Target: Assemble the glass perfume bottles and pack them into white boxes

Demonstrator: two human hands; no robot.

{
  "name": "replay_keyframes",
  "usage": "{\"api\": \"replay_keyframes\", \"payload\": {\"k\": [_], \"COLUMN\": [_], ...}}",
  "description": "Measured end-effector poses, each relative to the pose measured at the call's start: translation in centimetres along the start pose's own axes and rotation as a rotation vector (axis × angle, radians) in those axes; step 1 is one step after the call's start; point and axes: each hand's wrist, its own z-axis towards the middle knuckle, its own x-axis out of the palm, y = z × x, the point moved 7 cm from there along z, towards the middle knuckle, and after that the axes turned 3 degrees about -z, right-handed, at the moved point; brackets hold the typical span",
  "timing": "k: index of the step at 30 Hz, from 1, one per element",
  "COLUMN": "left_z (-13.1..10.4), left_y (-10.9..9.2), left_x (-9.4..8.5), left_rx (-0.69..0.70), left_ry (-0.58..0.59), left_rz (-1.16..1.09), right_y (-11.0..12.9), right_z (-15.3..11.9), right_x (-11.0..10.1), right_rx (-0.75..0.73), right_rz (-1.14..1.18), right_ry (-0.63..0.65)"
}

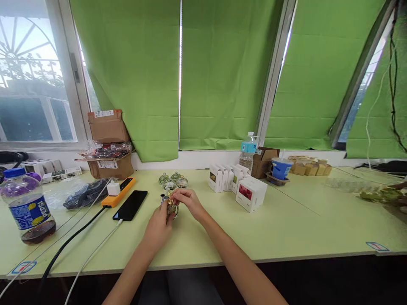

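Near the middle of the pale green table [270,237], my left hand [159,228] is wrapped round a small round glass bottle [172,210]. My right hand [190,202] pinches at the gold-coloured top [170,195] of that bottle, its fingertips close together. A small dark-and-silver cylinder [163,198] stands just beside my left fingertips. Right behind my hands is a group of several similar round glass bottles [170,185]. White boxes with small pictures stand to the right, one of them in front [259,192] with a red picture.
Left: a black phone [131,205] with a white cable, an orange power strip [119,195], a Pepsi bottle [28,212] and cardboard boxes [110,165]. Back right: a water bottle [248,148], a blue cup [281,168] and small tan boxes [311,168]. Part of another person's hand [403,185] shows at the right edge.
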Motion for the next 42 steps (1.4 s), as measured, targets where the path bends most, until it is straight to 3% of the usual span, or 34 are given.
{"api": "replay_keyframes", "payload": {"k": [16,21,27,34,38,42], "left_z": [0.0,0.0,0.0,0.0,0.2,0.1], "left_y": [0.1,0.0,-0.4,0.1,-0.2,-0.3], "left_x": [0.1,0.1,0.3,0.2,-1.1,-3.7], "left_rx": [-0.019,-0.033,0.013,-0.032,-0.026,-0.034], "left_ry": [0.019,0.024,0.04,0.049,0.1,0.195], "left_rz": [0.033,0.029,0.023,0.041,-0.008,-0.045], "right_y": [-1.0,-3.0,-5.5,-7.5,-6.7,-3.6], "right_z": [0.3,0.5,0.7,0.6,0.5,0.0], "right_x": [-0.5,-2.2,-2.6,-3.1,-3.1,-1.6], "right_rx": [0.022,0.071,0.141,0.132,0.089,-0.068], "right_rz": [-0.026,-0.105,-0.192,-0.265,-0.324,-0.539], "right_ry": [-0.079,-0.181,-0.171,-0.196,-0.202,-0.174]}}
